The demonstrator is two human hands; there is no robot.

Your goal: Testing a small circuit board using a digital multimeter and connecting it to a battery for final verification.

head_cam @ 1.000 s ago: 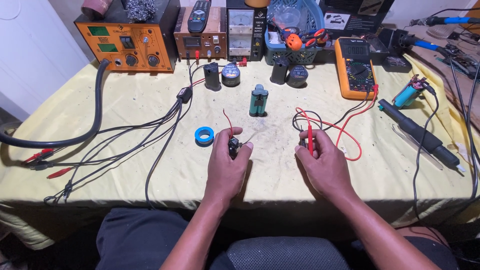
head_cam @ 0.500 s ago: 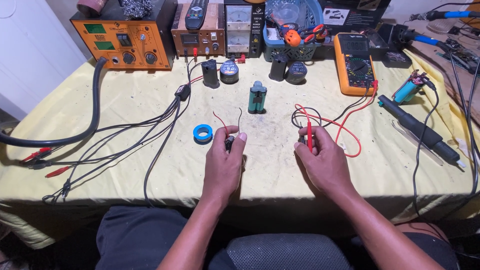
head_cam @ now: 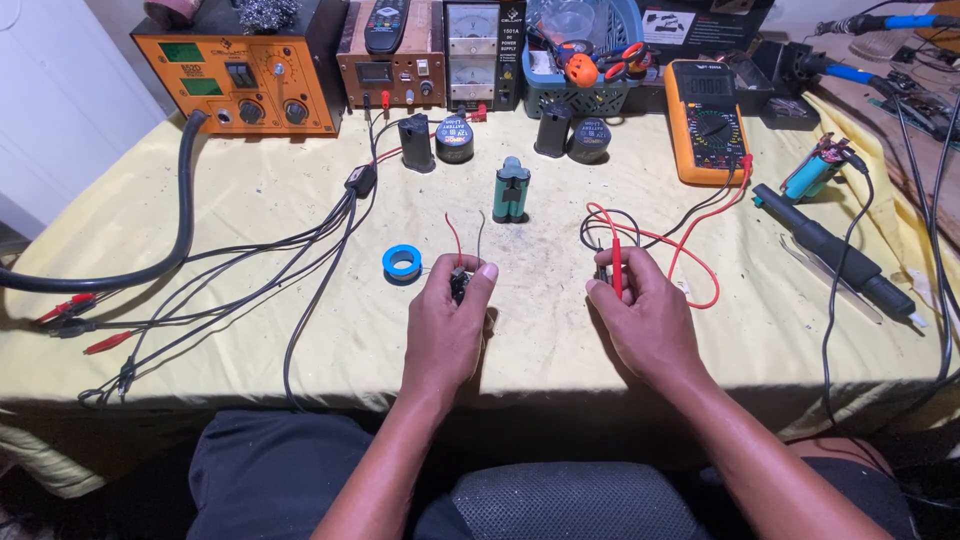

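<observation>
The left hand (head_cam: 447,325) lay on the yellow table cover (head_cam: 250,200) with its fingers curled shut around a small dark part (head_cam: 459,284), from which a red and a dark wire (head_cam: 456,238) rose toward the far side; only the top of the part showed above the thumb and forefinger. Just beside that hand, on its left, a blue roll of tape (head_cam: 402,263) lay flat, apart from the knuckles. The right hand (head_cam: 645,325) rested near the left with a bare strip of cloth between them, its fingers closed on a red probe (head_cam: 616,268) and a black probe (head_cam: 600,270), held together and pointing away from the person. Their red and black leads (head_cam: 690,255) looped on the cloth to the right and ran back to the orange multimeter (head_cam: 706,120). Beyond the hands stood a green battery pack (head_cam: 511,190), upright and alone, with open cloth on all sides. The far edge was crowded: an orange bench unit (head_cam: 250,85), a brown power supply (head_cam: 400,60), a blue basket (head_cam: 580,70) and two dark cylinders (head_cam: 552,130). A thick black hose (head_cam: 160,260) and thin cables (head_cam: 270,270) filled the left part of the table, down toward its near edge. On the right a black soldering tool (head_cam: 835,255) lay slantwise, well apart from the right hand. The near edge of the table, just below both wrists, carried nothing but cloth.
</observation>
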